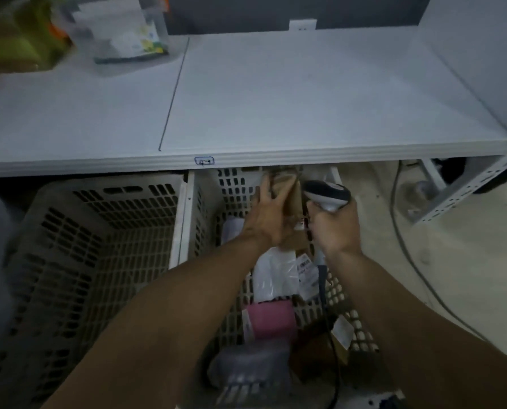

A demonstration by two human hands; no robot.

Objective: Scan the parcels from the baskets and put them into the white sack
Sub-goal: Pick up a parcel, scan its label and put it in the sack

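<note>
White table [290,93], clear plastic box [122,31] on it, cable [393,202] on floor

Parcel-sorting room — slotted baskets [104,261] of packages [272,276] under a white steel shelf [275,98], handheld scanner [327,194]

left basket [98,231]: beige, grid of dark slots. right basket [234,184]: same beige, same slot pattern. paper parcel [287,196]: plain brown. scanner [329,194]: white body, dark blue-grey cap. plastic parcel [272,273]: white; label [306,273] beside it white with black print. pink parcel [272,318]: pink, white end. near parcel [246,367]: grey. table [275,98]: pale grey-white, one dark seam; edge tag [204,161] outlined blue.
</note>
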